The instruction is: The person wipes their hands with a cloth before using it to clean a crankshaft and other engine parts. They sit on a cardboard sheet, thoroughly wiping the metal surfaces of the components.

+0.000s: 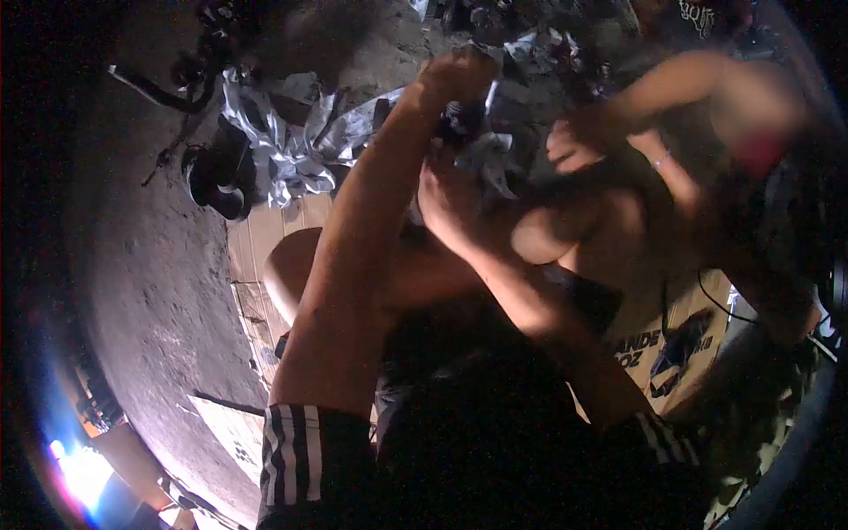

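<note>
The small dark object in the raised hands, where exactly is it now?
In the head view, upper middle: the small dark object sits between the left hand above and the right hand below, beside crumpled silver sheeting.

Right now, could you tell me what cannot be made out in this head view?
- Dark object in the left hand: dim, unidentifiable.
- Right hand fingers: merged with crumpled silvery material.
- Another person's hand: motion-blurred.
- Cardboard print: cut off by an arm.
</note>
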### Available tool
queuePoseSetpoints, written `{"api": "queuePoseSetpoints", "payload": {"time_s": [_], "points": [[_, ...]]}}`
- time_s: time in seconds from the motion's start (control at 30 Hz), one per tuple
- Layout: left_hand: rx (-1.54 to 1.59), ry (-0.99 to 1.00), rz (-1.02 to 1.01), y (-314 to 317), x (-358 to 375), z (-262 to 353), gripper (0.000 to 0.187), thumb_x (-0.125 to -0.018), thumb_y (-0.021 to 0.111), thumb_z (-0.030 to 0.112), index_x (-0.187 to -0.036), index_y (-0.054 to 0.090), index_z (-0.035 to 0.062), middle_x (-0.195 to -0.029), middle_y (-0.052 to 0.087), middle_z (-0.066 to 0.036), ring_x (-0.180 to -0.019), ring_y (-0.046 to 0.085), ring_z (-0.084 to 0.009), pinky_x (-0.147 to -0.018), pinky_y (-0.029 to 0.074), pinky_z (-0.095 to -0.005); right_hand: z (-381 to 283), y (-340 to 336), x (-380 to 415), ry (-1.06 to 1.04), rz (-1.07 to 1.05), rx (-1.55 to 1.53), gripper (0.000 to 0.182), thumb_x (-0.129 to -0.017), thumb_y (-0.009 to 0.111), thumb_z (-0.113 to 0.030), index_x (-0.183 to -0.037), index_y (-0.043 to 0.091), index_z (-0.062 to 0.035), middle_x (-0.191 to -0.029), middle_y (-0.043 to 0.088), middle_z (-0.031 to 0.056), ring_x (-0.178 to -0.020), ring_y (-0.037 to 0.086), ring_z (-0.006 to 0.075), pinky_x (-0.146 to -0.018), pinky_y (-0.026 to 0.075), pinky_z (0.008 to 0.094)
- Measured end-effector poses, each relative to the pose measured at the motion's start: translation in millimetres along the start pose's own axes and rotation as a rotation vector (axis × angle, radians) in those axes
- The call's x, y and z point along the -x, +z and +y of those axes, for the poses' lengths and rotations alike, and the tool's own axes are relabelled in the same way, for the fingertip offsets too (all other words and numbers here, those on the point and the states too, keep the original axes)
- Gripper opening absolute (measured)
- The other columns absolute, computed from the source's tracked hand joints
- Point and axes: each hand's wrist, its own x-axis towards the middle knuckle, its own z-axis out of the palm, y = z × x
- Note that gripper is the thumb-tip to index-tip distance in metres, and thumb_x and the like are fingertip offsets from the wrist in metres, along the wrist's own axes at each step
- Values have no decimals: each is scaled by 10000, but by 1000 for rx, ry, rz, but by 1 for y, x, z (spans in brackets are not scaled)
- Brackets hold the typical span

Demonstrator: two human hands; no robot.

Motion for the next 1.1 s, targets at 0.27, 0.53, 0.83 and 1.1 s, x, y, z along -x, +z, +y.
{"api": "queuePoseSetpoints", "payload": {"time_s": [0.27, 0.53, 0.83, 1.1], "points": [[75, -247, -222, -6, 4, 5, 313, -902, 515, 300, -1196, 581, 218, -1125, 620, -224, -1002, 644, -410, -816, 537, -540, 0, -22, -14, 207, -104, -73, 468, -958, 391, -126, -1421, 377, -61, -983, 646, 302, -786, 656, 458, -625, 522, 552], [106, -239, -127, -7, 4, 7, 408, -901, 526, 342, -1265, 541, 160, -985, 662, -231, -976, 657, -400, -804, 533, -561, 24, -45, -4, -61, -183, 257, 536, -917, 444, -82, -1444, 360, -27, -882, 647, 310, -725, 660, 435, -634, 529, 514], [79, -185, -63, 2, 3, 4, 358, -889, 527, 318, -1179, 576, 114, -923, 653, -223, -888, 677, -382, -753, 558, -525, 18, -25, -1, -14, -141, 270, 519, -896, 486, -72, -1397, 410, 39, -751, 656, 250, -657, 662, 374, -552, 511, 479], [354, -245, -288, 8, -11, -7, 380, -927, 493, 314, -1243, 528, 107, -1046, 636, -285, -949, 646, -443, -818, 533, -545, 6, -28, -31, 78, -152, 43, 609, -875, 535, -116, -1426, 336, 50, -920, 650, 307, -726, 654, 430, -678, 529, 507]]}}
